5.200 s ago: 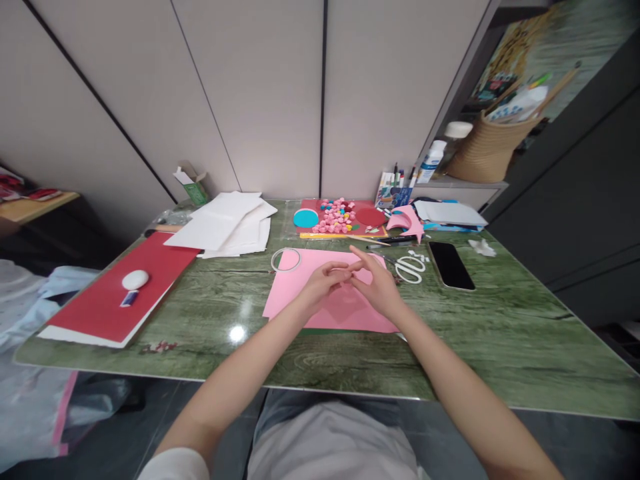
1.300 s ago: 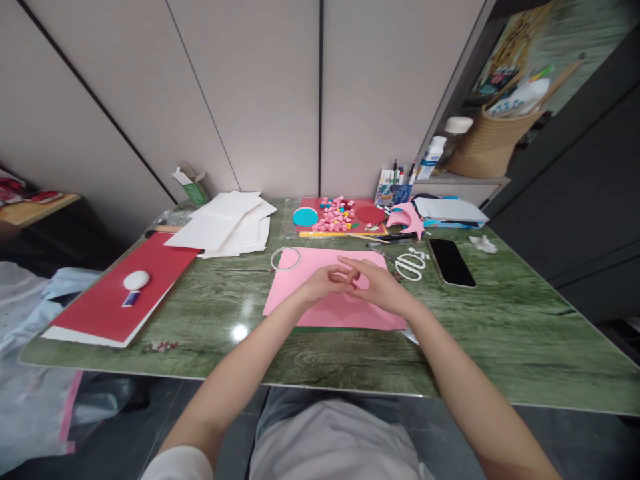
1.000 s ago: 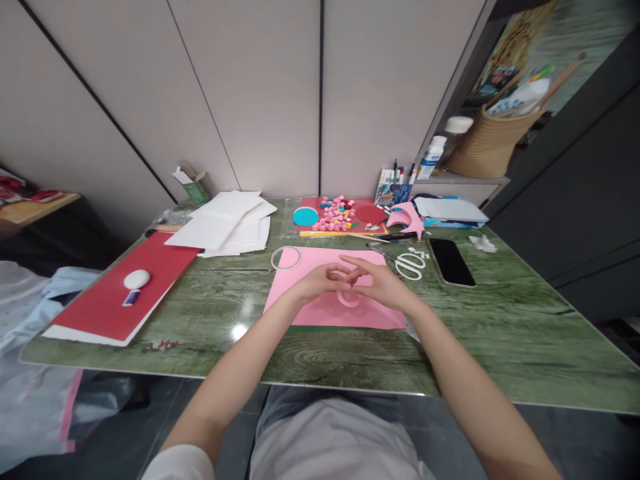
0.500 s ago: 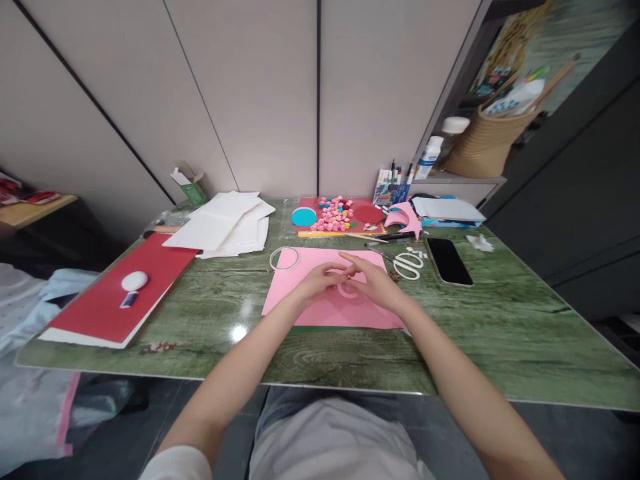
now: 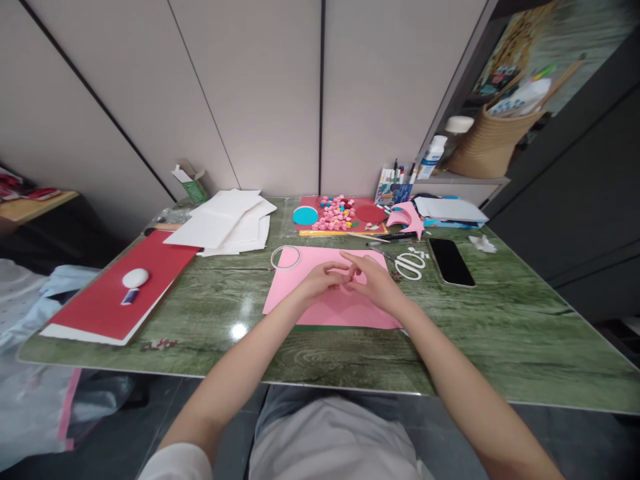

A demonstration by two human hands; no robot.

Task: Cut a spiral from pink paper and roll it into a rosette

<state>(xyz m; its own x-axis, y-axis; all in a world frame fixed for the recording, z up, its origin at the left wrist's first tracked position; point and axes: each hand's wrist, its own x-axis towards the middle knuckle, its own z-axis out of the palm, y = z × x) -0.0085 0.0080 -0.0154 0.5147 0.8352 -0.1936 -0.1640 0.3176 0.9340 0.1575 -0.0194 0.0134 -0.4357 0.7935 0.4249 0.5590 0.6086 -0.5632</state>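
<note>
Both hands meet above the pink paper sheet [image 5: 290,293] in the middle of the table. My left hand [image 5: 320,280] comes in from the left with its thumb and fingers pinched together. From the other side my right hand [image 5: 379,283] pinches at the same spot, its index finger stretched out over the top. A thin curled pink paper strip sits between the fingertips, mostly hidden by them and hard to tell from the sheet below. A pale ring [image 5: 286,257] lies over the sheet's far left corner. White-handled scissors [image 5: 411,265] rest just right of the sheet.
Behind the sheet are many small pink paper pieces [image 5: 334,217], a blue disc [image 5: 305,216] and a yellow pencil [image 5: 320,233]. A phone [image 5: 451,262] lies right. White papers [image 5: 220,220] and a red sheet [image 5: 100,300] with a glue stick [image 5: 131,297] lie left.
Both hands keep nearly the same place while the fingers shift slightly. The pink strip's loop, which hung below the fingertips about a second ago, now shows far less.
</note>
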